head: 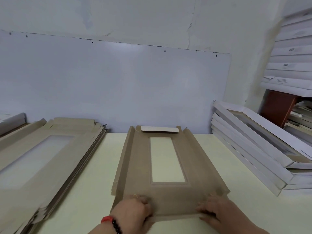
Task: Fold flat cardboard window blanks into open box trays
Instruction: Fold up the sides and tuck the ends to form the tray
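A brown cardboard window blank (168, 191) lies lengthwise on the pale table (94, 183), its long rectangular window in the middle. Both long side flaps are raised a little, and the far end flap is folded over, showing its white face. My left hand (133, 210) grips the near left corner of the blank, fingers curled over the near end flap. My right hand (214, 211) holds the near right corner the same way, fingertips on top of the card.
A thick stack of flat brown blanks (42, 157) lies on the left of the table. Folded white trays (253, 149) are piled slanting at the right, with more white boxes (293, 56) stacked behind. A whiteboard (118, 81) stands against the wall.
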A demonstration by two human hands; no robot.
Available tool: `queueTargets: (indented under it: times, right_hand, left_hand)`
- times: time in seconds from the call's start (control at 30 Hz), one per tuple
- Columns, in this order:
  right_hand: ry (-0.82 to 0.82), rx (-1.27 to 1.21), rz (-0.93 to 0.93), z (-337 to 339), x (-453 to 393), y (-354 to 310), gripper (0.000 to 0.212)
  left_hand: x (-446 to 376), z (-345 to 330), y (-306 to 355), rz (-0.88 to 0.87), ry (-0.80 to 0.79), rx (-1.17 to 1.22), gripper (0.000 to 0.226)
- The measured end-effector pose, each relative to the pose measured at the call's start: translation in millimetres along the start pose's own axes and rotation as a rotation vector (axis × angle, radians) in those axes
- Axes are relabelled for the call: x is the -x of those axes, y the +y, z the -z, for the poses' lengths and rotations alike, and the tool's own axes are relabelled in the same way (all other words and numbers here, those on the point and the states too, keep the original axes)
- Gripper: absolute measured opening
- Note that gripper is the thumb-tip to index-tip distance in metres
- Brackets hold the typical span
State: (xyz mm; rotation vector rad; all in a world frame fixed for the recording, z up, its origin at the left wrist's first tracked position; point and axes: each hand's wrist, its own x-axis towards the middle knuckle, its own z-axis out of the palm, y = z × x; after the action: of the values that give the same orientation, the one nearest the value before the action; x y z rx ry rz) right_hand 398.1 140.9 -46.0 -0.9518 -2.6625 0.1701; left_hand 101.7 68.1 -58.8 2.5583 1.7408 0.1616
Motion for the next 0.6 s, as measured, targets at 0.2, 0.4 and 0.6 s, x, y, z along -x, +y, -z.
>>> queueTargets:
  times: [0.2,0.4,0.6]
  right_hand:
    - [0.051,-0.118,-0.265,-3.4,-14.8,2.2,0.016]
    - [0.019,0.180,-0.249,-23.4,-31.7,-10.0,0.030]
    - [0.185,0.265,0.024,-48.5,-52.3,-51.6,0.012]
  left_hand:
    - [-10.0,12.2,1.5,0.355,0.121,0.317,0.029]
    - [-26.5,-3.6,12.0,0.344,0.169,0.037,0.038]
    - [-39.6,-8.0,45.0,0.119,0.077,-0.219,0.027]
